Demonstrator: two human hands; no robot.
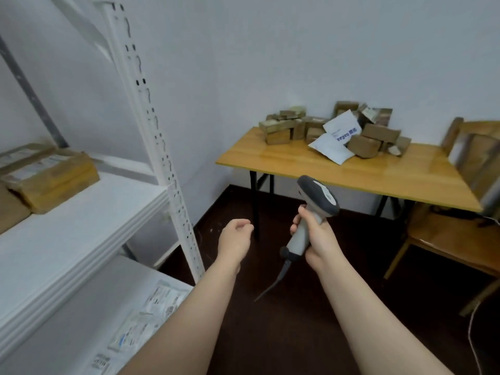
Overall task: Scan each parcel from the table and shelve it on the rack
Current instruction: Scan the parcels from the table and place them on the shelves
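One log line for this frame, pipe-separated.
right hand: grips barcode scanner | left hand: empty, loosely curled | parcels: piled on table | cardboard box: on rack shelf

The box (pixel 51 177) on the rack (pixel 173 185) is blurred and cut by the left edge, so you cannot read its label (pixel 35 166). The chair (pixel 457 236) hides the right end of the desk (pixel 297 163) and runs out of the frame. The back parcels (pixel 346 106) are half hidden.

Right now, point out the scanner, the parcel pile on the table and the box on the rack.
scanner (pixel 322 194), head view, its grey head
parcel pile (pixel 378 132), head view, a brown parcel
box on the rack (pixel 46 165), head view, its top
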